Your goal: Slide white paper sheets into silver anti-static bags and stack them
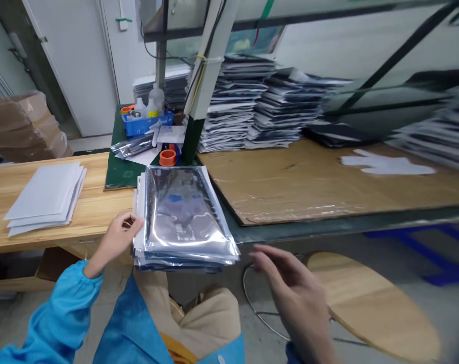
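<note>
A stack of shiny silver anti-static bags (181,215) lies at the table's front edge, overhanging it slightly toward me. My left hand (117,237), in a blue sleeve, grips the stack's left side near its front corner. My right hand (293,296) hovers open, fingers spread, a little right of and below the stack's front right corner, touching nothing.
A pile of white sheets (47,194) lies on the wooden table at left. Behind the stack are an orange tape roll (167,156), a blue tray with bottles (148,121) and tall piles of bagged items (259,101). A round wooden stool (373,303) stands at lower right.
</note>
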Available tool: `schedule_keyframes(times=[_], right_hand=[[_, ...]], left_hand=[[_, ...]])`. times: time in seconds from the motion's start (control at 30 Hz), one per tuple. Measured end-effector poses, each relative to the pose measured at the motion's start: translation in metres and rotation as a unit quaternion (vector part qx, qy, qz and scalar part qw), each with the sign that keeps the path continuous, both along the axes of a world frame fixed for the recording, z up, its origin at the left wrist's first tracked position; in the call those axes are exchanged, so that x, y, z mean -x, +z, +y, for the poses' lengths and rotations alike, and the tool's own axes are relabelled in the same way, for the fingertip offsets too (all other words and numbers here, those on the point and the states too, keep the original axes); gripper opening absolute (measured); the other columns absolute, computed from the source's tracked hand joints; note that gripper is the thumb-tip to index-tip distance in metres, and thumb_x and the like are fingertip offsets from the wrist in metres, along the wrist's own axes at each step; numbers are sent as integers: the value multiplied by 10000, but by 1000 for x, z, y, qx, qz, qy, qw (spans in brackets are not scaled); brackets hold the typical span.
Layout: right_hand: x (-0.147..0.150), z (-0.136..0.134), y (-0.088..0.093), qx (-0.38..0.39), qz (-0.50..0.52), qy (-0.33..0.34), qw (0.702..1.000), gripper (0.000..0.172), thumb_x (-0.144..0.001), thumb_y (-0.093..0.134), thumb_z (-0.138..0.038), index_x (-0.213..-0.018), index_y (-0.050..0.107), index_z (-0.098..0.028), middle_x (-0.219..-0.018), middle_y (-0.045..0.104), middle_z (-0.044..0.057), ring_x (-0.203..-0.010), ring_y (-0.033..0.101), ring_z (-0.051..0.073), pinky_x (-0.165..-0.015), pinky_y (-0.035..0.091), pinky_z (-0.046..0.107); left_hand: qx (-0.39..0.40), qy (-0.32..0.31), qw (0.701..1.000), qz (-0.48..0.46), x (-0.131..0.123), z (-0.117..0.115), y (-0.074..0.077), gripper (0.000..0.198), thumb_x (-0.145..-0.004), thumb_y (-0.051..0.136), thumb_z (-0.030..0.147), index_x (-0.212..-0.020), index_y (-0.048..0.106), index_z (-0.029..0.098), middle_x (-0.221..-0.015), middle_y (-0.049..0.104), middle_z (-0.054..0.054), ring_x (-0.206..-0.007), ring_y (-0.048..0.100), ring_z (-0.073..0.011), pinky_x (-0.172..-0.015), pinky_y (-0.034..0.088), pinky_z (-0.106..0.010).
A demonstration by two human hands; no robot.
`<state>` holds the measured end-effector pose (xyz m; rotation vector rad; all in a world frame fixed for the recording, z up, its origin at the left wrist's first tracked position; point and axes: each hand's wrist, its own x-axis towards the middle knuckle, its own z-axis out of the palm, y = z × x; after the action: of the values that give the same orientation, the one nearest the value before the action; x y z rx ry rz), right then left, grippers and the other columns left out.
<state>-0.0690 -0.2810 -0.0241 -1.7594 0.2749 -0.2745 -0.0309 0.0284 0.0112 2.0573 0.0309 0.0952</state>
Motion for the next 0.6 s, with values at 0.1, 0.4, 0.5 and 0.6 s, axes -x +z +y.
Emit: schedule_keyframes(times=[0.1,0.4,0.5,0.6], right_hand=[[-38,11,7,-13,-11,106,994,470,-664,683,-575,-902,673,-170,-786,701,76,-692,623,203,-621,494,309],[-73,18,17,-58,41,194,978,653,-570,720,-629,-964,623,-118,-434,485,-80,-415,409,100,-430,304,244],[-76,16,20,-79,48,174,980,675,-489,749,-655,-904,604,-143,-418,483,-88,-405,420,101,-417,303,236],[-72,9,22,-86,65,168,980,636,-489,763,-657,-848,621,-151,-491,585,-26,-466,519,134,-434,376,242]], left_hand=[[-25,6,999,-25,-5,-10,9,260,-822,545,386,-676,506,173,-689,478,17,-652,468,-126,-617,371,-250],[307,47,946,97,-17,-49,57,451,-692,697,264,-1076,469,203,-747,601,20,-585,546,-119,-549,435,-237],[361,-14,924,125,-20,-52,61,621,-634,749,182,-1187,468,168,-800,650,-22,-630,605,-136,-577,485,-239],[385,-71,914,103,-13,-49,58,638,-636,782,205,-1205,497,160,-855,668,-42,-684,629,-143,-610,506,-230]])
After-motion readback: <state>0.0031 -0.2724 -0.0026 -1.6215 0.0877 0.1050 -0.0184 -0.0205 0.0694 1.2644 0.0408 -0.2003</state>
